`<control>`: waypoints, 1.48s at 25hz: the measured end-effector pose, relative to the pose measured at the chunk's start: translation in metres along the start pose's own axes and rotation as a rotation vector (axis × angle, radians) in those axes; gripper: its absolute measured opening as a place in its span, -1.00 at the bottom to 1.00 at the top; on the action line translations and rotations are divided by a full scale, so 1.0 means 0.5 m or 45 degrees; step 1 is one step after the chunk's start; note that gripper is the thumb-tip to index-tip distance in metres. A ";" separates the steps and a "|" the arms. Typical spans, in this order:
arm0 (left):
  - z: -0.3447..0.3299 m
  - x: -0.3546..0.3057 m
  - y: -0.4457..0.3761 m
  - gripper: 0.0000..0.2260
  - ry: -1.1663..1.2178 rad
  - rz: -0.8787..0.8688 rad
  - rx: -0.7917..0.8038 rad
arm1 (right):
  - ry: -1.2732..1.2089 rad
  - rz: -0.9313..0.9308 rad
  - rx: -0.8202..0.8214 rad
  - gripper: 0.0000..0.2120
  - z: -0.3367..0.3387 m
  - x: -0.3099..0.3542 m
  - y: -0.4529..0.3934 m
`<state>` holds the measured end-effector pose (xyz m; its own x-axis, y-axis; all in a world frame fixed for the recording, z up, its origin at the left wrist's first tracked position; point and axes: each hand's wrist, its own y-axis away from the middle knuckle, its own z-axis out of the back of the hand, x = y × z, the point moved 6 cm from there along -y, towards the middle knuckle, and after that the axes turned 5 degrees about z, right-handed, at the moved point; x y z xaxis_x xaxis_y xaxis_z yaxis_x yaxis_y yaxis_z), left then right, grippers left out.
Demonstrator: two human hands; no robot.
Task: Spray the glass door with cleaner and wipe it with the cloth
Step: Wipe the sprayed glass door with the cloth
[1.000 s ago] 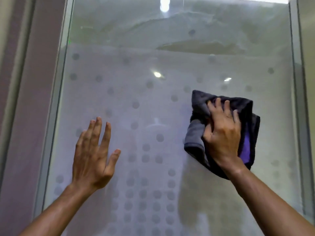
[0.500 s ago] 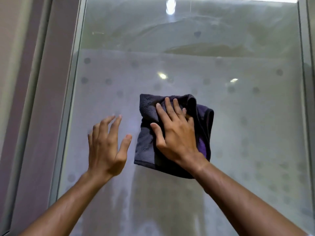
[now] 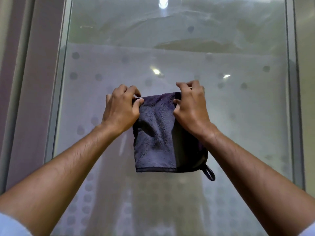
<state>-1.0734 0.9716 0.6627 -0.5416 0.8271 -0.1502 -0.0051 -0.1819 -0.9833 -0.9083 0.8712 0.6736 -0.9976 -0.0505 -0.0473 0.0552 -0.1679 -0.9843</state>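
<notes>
The glass door point(image 3: 238, 116) fills the view, frosted with a pattern of grey dots and streaked with haze. A dark grey-purple cloth point(image 3: 156, 133) hangs in front of the glass at the centre, folded, with a small loop at its lower right corner. My left hand point(image 3: 121, 109) pinches the cloth's top left corner. My right hand point(image 3: 190, 106) pinches its top right corner. Both hands hold the cloth up by its upper edge. No spray bottle is in view.
A metal frame point(image 3: 58, 99) runs down the door's left side, with a pale wall strip point(image 3: 22, 99) beyond it. Another frame edge point(image 3: 293, 99) stands at the right. Ceiling lights reflect in the glass.
My right hand slid the cloth leftward across the glass, then lifted off it. My left hand left the glass and took a corner; the cloth now hangs between both hands.
</notes>
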 end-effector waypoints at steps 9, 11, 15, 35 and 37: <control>-0.004 -0.009 0.014 -0.85 -0.196 -0.029 -0.091 | 0.211 -0.033 -0.104 -0.83 0.039 -0.019 0.014; -0.005 -0.010 0.015 -0.85 -0.219 -0.020 -0.106 | 0.231 -0.050 -0.104 -0.81 0.053 -0.023 0.011; -0.007 -0.011 0.014 -0.84 -0.258 -0.008 -0.117 | 0.116 -0.278 0.127 -0.72 0.056 -0.068 0.001; 0.030 0.000 -0.016 -0.72 -0.040 0.236 0.162 | -0.299 -0.480 0.665 -0.79 0.041 -0.099 -0.024; 0.029 -0.003 -0.009 -0.74 0.024 0.255 0.227 | -0.323 -0.489 0.769 -0.80 0.043 -0.105 -0.016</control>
<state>-1.0847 0.9634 0.6691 -0.5313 0.7744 -0.3436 -0.0484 -0.4326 -0.9003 -0.8552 0.8538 0.6875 -0.9152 -0.0924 0.3922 -0.2078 -0.7258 -0.6558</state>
